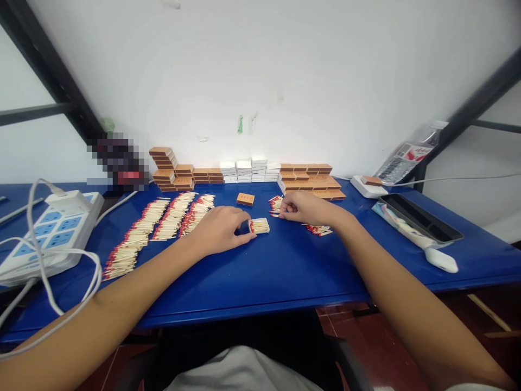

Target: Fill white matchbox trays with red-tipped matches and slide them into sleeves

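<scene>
A white matchbox tray [260, 229] with several red-tipped matches in it lies on the blue table. My left hand [222, 231] grips its left end between thumb and fingers. To the right, my right hand [299, 207] is closed in a pinch at the edge of a small pile of matches [275, 204]; what lies between the fingertips is too small to make out. Another little heap of matches [319, 230] is partly covered by my right wrist. Just behind the tray sits an orange-brown matchbox cover [246, 199].
Rows of matches [138, 236] spread over the left side. Stacked brown matchboxes [313, 182] and white trays [244, 171] line the wall. A power strip [49, 233] with cables stands at left. At right are a plastic bottle [411, 155], a dark case [423, 217] and a white earbud case [442, 260].
</scene>
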Motion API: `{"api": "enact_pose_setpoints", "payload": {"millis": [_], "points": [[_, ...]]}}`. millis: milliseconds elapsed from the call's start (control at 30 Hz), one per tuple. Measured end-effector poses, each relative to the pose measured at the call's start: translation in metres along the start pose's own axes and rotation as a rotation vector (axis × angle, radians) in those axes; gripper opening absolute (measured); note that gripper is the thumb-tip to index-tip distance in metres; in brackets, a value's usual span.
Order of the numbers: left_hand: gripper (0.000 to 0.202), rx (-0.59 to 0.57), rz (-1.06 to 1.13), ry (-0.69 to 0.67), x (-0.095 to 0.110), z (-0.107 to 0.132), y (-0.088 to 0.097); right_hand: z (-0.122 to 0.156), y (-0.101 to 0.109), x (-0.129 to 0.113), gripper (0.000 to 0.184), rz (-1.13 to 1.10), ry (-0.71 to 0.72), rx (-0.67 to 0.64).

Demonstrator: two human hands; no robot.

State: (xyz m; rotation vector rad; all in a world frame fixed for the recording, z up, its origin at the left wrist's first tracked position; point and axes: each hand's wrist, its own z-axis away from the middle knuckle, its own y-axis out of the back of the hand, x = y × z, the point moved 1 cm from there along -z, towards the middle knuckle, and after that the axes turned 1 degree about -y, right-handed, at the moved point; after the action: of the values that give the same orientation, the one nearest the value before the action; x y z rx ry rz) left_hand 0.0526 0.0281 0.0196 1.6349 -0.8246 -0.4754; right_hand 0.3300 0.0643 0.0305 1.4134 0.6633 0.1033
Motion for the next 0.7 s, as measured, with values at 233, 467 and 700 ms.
{"api": "enact_pose_setpoints", "payload": {"millis": [233,467,700], "points": [[0.029,-0.003,-0.019,0.007,0.001,0.000,0.000,0.002,-0.001,-0.017,0.025,-0.111,0.112,0.067],[0.029,-0.010,-0.010,0.015,0.001,-0.001,0.001,0.002,-0.001,-0.006,0.014,-0.061,0.012,-0.054],[0.030,-0.009,-0.011,0.013,0.001,-0.001,0.001,0.004,0.003,-0.009,0.014,-0.025,-0.027,-0.045]]}}
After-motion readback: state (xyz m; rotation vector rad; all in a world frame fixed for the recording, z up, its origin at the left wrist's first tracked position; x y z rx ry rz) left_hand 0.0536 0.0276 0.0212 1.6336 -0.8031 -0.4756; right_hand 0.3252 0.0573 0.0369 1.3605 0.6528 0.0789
